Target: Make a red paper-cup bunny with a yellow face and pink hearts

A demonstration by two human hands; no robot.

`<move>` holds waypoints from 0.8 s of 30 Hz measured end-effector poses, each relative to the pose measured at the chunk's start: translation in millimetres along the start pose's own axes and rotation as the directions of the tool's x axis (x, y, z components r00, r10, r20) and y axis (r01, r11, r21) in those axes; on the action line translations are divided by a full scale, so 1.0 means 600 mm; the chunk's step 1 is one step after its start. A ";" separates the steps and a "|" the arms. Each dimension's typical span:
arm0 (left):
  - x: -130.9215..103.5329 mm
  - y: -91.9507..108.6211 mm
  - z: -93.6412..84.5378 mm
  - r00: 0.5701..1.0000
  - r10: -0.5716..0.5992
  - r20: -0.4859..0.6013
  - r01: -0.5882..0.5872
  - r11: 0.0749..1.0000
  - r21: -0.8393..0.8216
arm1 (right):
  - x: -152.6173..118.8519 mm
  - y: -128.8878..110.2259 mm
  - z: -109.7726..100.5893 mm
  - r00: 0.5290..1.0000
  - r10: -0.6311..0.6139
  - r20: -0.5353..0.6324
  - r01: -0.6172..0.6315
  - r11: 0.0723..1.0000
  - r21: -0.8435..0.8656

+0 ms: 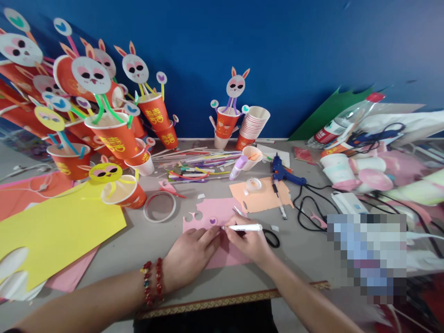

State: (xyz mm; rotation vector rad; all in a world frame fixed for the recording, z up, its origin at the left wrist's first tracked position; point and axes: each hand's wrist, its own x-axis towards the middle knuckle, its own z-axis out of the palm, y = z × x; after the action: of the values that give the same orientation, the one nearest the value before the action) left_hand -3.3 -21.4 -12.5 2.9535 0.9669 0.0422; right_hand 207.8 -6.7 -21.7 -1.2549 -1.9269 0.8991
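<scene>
My right hand [251, 243] is closed round a white marker pen [247, 227], its tip down beside my left fingertips. My left hand [190, 254] lies flat, fingers stretched out, on a sheet of pink paper [229, 254] with pieces cut from its edge. Just beyond the left fingers, a small round disc with a purple heart [212, 221] rests on this sheet. Whatever lies directly under the pen tip and fingertips is hidden. A pair of scissors with black handles [272, 238] is partly covered by my right hand.
Paper-cup rabbit figures [107, 134] crowd the left. Behind my hands are pipe cleaners [204, 164], a glue stick [238, 167] and stacked cups [253, 127]. A tape roll [159, 207] lies left; a blue glue gun [284, 171] with its cable lies right, near a plastic bottle [343, 122].
</scene>
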 end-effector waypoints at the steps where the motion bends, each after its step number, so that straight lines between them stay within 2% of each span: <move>1: 0.000 0.000 0.000 1.000 -0.001 0.002 0.001 1.000 -0.002 | 0.001 0.000 0.000 1.000 -0.003 -0.001 0.003 1.000 0.002; 12: 0.000 0.001 0.003 1.000 -0.005 0.003 0.005 1.000 -0.023 | 0.000 0.000 -0.002 1.000 0.019 0.010 -0.019 1.000 -0.005; 24: 0.002 0.002 -0.008 0.999 0.000 0.050 0.000 1.000 -0.011 | -0.001 0.000 -0.002 0.999 0.032 0.002 -0.032 0.999 -0.001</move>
State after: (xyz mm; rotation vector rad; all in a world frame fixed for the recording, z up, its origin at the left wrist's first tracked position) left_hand -1.8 -21.5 -8.0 2.9296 0.9569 -0.0262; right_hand 208.9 -7.2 -21.2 -1.2896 -1.9139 0.9164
